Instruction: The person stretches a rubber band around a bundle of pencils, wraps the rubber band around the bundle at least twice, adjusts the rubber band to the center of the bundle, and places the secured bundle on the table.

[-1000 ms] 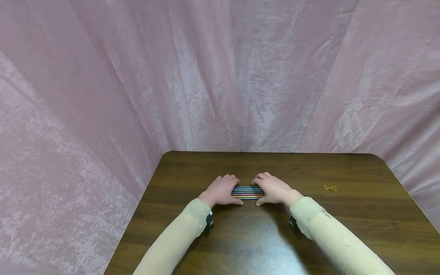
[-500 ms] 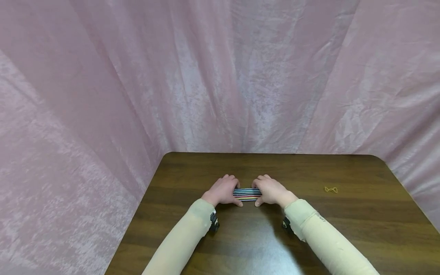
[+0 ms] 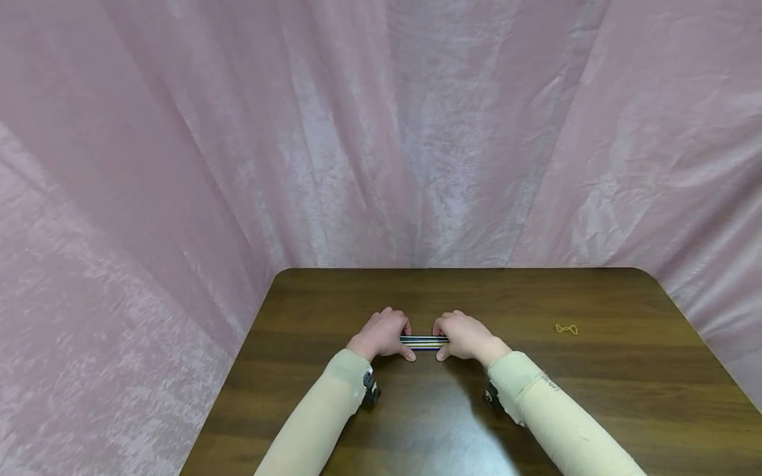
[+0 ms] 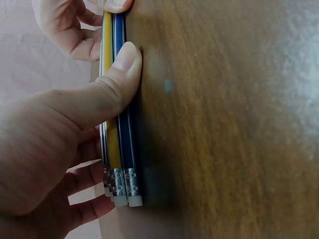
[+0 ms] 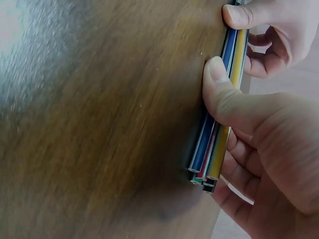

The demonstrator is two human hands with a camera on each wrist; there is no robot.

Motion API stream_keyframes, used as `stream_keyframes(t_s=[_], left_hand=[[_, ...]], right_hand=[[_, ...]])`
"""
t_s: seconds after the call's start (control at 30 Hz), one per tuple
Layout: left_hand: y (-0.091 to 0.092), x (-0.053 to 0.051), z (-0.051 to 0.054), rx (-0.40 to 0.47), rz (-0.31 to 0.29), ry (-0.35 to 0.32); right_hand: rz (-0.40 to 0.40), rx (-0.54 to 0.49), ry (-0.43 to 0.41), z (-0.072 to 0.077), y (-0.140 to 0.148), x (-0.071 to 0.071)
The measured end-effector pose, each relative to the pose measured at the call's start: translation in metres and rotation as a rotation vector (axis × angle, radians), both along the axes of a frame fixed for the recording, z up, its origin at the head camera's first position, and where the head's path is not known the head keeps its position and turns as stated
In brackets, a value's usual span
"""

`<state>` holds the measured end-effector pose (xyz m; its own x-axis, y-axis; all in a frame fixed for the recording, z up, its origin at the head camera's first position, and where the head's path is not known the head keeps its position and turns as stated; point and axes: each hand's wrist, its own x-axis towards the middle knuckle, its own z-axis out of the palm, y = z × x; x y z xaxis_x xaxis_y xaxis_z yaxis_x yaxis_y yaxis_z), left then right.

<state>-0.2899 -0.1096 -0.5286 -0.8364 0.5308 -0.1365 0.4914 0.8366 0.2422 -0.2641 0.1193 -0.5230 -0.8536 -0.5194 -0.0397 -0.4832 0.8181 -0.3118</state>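
Observation:
A bundle of several pencils [image 3: 424, 343] lies crosswise between my two hands near the middle of the table. My left hand [image 3: 383, 335] grips its left part, the thumb on the near side and the fingers behind. White erasers [image 4: 128, 200] in silver ferrules stick out past that hand in the left wrist view. My right hand [image 3: 468, 338] holds the other part the same way. Flat, unsharpened ends [image 5: 202, 174] show beside it in the right wrist view. Blue, yellow, red and dark barrels are visible; the palms and fingers hide some of the pencils.
A yellow rubber band [image 3: 567, 329], twisted into a bow-like shape, lies on the brown wooden table [image 3: 631, 383] to the right of my right hand. Pink curtains [image 3: 357, 132] hang behind the table and along its sides.
Both hands have come closer together along the pencils. The band of pencils looks narrower from above, bunched more tightly between thumbs and fingers. The rubber band stays on the table.

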Motion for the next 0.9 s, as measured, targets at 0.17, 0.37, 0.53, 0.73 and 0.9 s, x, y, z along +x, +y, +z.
stream_keyframes(t_s=[0.17, 0.37, 0.53, 0.73, 0.9], left_hand=[[0.001, 0.003, 0.001, -0.01, -0.006, 0.011], [0.002, 0.006, 0.002, -0.036, -0.007, 0.012], [0.004, 0.01, 0.006, -0.089, -0.019, 0.033], [0.005, 0.014, 0.007, -0.114, -0.02, 0.029], [0.006, 0.02, 0.008, -0.175, -0.043, 0.049]], right_hand=[[-0.016, 0.007, -0.006, -0.001, 0.0, 0.003], [-0.027, 0.029, -0.005, 0.001, -0.002, 0.006], [-0.017, 0.073, 0.007, 0.001, -0.004, 0.009], [-0.019, 0.109, 0.055, 0.001, -0.006, 0.016], [-0.021, 0.122, 0.07, 0.0, -0.009, 0.02]])
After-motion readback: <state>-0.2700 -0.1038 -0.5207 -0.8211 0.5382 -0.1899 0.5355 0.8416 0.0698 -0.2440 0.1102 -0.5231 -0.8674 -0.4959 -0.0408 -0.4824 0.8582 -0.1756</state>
